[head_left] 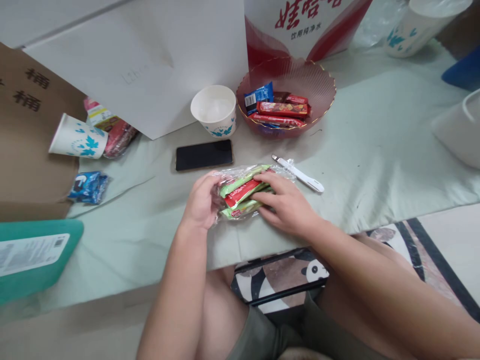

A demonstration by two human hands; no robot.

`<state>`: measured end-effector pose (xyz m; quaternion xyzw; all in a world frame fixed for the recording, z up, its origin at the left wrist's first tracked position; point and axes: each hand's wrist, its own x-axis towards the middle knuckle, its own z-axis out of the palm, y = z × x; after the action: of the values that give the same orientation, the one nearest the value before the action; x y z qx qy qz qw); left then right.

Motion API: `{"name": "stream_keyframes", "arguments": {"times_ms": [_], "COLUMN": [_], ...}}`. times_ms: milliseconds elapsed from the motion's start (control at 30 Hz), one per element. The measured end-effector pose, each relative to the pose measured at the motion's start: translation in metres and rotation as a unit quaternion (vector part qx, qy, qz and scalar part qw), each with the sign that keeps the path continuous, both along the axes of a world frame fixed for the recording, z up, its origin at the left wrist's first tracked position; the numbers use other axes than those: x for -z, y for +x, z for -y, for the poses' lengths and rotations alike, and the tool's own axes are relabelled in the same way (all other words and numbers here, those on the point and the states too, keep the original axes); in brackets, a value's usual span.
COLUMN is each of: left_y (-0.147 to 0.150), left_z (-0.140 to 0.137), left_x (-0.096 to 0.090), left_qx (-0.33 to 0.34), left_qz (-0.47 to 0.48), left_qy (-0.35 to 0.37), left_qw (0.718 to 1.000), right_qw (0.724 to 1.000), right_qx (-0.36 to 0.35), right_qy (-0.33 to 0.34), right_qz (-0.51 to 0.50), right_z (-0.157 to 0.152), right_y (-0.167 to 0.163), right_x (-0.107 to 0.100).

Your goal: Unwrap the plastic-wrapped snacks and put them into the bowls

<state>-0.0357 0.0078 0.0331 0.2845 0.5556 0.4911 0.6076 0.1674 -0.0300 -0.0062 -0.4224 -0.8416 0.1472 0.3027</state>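
A clear plastic bag of wrapped snack bars lies on the cloth-covered table, close to its front edge. Inside are green-wrapped bars and a red-and-green wrapped bar. My left hand is closed on the bag's left end, with some fingertips hidden behind the plastic. From the right, my right hand grips the bag, its fingers bent over the bars and slightly apart. Just beyond my right hand, a white-handled peeler-like tool rests on the cloth. A black phone lies beyond my left hand.
A pink glass bowl with several red and blue snack packets stands behind, beside a paper cup. At left are a tipped paper cup, a blue packet and a green container. White boxes line the back.
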Motion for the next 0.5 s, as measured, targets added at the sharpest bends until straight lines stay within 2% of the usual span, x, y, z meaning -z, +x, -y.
{"name": "stream_keyframes", "arguments": {"times_ms": [200, 367, 500], "left_y": [0.0001, -0.0017, -0.0053], "left_z": [0.0003, 0.0039, 0.0061], "left_x": [-0.0021, -0.0069, -0.0078], "left_qx": [-0.018, 0.036, 0.057], "left_qz": [-0.01, -0.033, -0.037], "left_qy": [0.013, -0.028, -0.005], "left_qw": [1.0, 0.998, 0.998], "right_qw": [1.0, 1.0, 1.0], "right_qx": [0.005, 0.007, 0.006], "right_qy": [-0.003, 0.003, 0.009], "right_qz": [-0.005, -0.009, -0.028], "right_z": [-0.0001, -0.001, -0.0027], "right_y": [-0.0016, -0.0026, -0.0017], "right_x": [-0.002, -0.0035, -0.0044]}}
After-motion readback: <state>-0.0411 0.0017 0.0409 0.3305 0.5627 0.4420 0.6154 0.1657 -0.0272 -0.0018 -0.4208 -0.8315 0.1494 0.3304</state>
